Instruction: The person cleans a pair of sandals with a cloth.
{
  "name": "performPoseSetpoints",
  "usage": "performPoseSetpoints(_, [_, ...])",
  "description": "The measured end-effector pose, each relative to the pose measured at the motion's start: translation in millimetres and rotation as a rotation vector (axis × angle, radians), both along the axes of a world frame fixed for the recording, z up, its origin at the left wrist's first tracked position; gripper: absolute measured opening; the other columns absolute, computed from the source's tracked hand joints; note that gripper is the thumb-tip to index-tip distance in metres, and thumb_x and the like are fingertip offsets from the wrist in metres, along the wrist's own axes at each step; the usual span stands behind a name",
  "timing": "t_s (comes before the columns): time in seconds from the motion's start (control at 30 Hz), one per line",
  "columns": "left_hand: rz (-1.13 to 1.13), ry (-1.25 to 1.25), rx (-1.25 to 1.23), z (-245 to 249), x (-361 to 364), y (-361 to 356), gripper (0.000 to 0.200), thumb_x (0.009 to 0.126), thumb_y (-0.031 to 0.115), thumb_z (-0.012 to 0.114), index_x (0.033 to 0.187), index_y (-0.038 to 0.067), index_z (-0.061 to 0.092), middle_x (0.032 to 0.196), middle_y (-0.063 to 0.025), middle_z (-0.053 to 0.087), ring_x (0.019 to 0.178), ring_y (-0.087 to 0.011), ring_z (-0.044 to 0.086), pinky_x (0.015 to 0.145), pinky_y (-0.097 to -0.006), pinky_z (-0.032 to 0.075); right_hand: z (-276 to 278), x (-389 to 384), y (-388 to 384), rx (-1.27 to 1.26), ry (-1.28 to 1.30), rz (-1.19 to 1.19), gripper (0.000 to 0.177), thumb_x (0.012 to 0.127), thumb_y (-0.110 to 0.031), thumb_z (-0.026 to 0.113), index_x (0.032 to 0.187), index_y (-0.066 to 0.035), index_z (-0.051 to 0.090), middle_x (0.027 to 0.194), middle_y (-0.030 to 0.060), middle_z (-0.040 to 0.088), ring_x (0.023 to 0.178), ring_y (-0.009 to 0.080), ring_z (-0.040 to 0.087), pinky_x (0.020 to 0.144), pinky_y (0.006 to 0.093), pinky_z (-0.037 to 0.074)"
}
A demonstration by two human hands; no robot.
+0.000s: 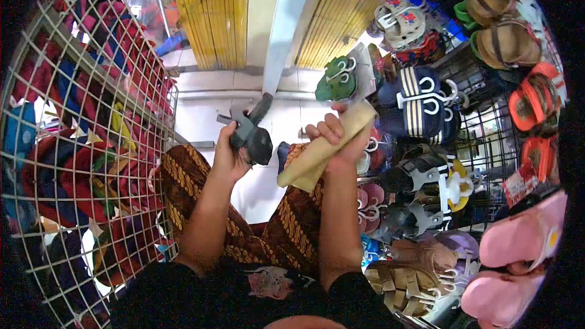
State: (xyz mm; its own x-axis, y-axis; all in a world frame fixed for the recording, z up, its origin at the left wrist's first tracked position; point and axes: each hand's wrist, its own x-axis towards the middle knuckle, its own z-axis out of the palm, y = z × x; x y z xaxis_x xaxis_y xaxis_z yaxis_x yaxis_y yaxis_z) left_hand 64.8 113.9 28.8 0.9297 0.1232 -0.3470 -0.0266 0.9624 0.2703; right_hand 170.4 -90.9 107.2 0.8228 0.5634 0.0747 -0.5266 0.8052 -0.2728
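Observation:
My left hand is wrapped round a pair of dark grey and black sandals, held up left of centre. Their straps stick up above my fingers. On the right, my right hand grips a folded tan cloth, which slants from upper right to lower left. The cloth and the sandals are apart. My right fingers curl over the cloth's upper side.
A wire grid with colourful footwear behind it stands on the left. Racks of hanging sandals fill the right, with pink sandals near the edge. A pale metal post rises ahead above the white tiled floor.

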Motion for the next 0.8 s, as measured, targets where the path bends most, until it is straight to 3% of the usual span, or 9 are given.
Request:
performPoseSetpoints(0.13, [0.015, 0.055, 0.251, 53.5, -11.3, -12.0, 0.033, 0.093, 0.034, 0.061, 0.11, 0.007, 0.054, 0.089, -0.0092, 0.065, 0.061, -0.017, 0.064, 0.044, -0.0266, 0.052, 24.8, -27.3, -15.5, -0.084, -0.2, -0.078, 0.077, 0.091, -0.076, 0.027, 0.105, -0.01, 0.063, 0.055, -0.0021, 0.039, 0.044, 0.0125, 0.037, 0.058, 0.0288, 0.034])
performPoseSetpoints(0.23, [0.049, 0.006, 0.452, 92.4, -17.9, -23.6, 0.034, 0.094, 0.03, 0.059, 0.115, 0.005, 0.05, 0.087, -0.0101, 0.061, 0.063, -0.0199, 0.063, 0.044, -0.0288, 0.051, 37.2, -48.8, -33.3, -0.112, -0.264, -0.025, 0.072, 0.094, -0.07, 0.03, 0.107, -0.007, 0.063, 0.055, -0.0044, 0.038, 0.045, 0.0089, 0.035, 0.064, 0.0298, 0.034])
performPoseSetpoints(0.27, [0.041, -0.018, 0.488, 106.2, -20.5, -28.0, 0.033, 0.095, 0.028, 0.059, 0.116, 0.005, 0.05, 0.088, -0.0106, 0.062, 0.063, -0.0203, 0.064, 0.044, -0.0295, 0.052, 41.5, -55.4, -36.8, -0.128, -0.185, -0.009, 0.067, 0.096, -0.065, 0.033, 0.109, -0.006, 0.062, 0.058, -0.0023, 0.045, 0.046, 0.0115, 0.041, 0.062, 0.0298, 0.038])
performPoseSetpoints(0.37, [0.03, -0.078, 0.621, 133.7, -28.4, -39.1, 0.032, 0.096, 0.021, 0.058, 0.122, 0.004, 0.049, 0.091, -0.0117, 0.063, 0.062, -0.0207, 0.064, 0.044, -0.0301, 0.052, 78.1, -79.1, -38.8, -1.08, -0.06, -0.272, 0.054, 0.098, -0.056, 0.044, 0.105, -0.006, 0.062, 0.068, 0.0023, 0.058, 0.051, 0.0171, 0.052, 0.063, 0.0303, 0.045])
performPoseSetpoints(0.43, [0.063, -0.124, 0.695, 148.5, -29.3, -48.0, 0.033, 0.096, 0.018, 0.058, 0.125, 0.005, 0.049, 0.093, -0.0119, 0.064, 0.061, -0.02, 0.065, 0.044, -0.0296, 0.053, 92.3, -84.3, -43.5, -1.452, -0.405, -0.378, 0.042, 0.09, -0.038, 0.068, 0.11, -0.002, 0.065, 0.092, 0.0097, 0.071, 0.084, 0.0214, 0.068, 0.084, 0.0337, 0.052])
performPoseSetpoints(0.53, [0.139, -0.157, 0.815, 175.5, -32.3, -64.0, 0.034, 0.096, 0.01, 0.057, 0.129, 0.006, 0.049, 0.094, -0.0102, 0.063, 0.06, -0.0163, 0.064, 0.046, -0.0265, 0.053, 129.8, -103.5, -36.5, -1.41, -0.86, -0.654, 0.036, 0.084, -0.027, 0.076, 0.107, -0.001, 0.064, 0.093, 0.0135, 0.072, 0.086, 0.0217, 0.07, 0.079, 0.0337, 0.053])
performPoseSetpoints(0.63, [0.218, -0.241, 0.982, 190.8, -40.7, -78.7, 0.034, 0.097, 0.005, 0.056, 0.13, 0.006, 0.05, 0.097, -0.01, 0.063, 0.061, -0.015, 0.064, 0.047, -0.0257, 0.053, 170.4, -126.2, -40.9, -1.584, -1.026, -0.47, 0.031, 0.086, -0.022, 0.075, 0.106, 0.0, 0.066, 0.089, 0.0064, 0.071, 0.081, 0.0111, 0.064, 0.076, 0.0282, 0.051])
performPoseSetpoints(0.77, [0.163, -0.204, 1.123, 180.0, -66.1, -80.9, 0.032, 0.096, 0.003, 0.055, 0.128, 0.005, 0.055, 0.103, -0.0107, 0.063, 0.063, -0.0139, 0.063, 0.049, -0.0249, 0.053, 167.8, -133.0, -40.3, -1.829, -1.244, -0.585, 0.028, 0.084, -0.023, 0.077, 0.098, -0.003, 0.065, 0.08, 0.0133, 0.069, 0.069, 0.0131, 0.064, 0.066, 0.0312, 0.051])
performPoseSetpoints(0.8, [0.087, -0.228, 1.093, 166.1, -73.2, -78.2, 0.032, 0.096, 0.002, 0.055, 0.127, 0.005, 0.056, 0.103, -0.0105, 0.064, 0.064, -0.0138, 0.063, 0.05, -0.0247, 0.053, 147.9, -124.5, -40.5, -1.829, -1.197, -0.763, 0.029, 0.083, -0.026, 0.078, 0.096, -0.005, 0.064, 0.079, 0.0147, 0.068, 0.067, 0.0148, 0.064, 0.064, 0.0328, 0.051])
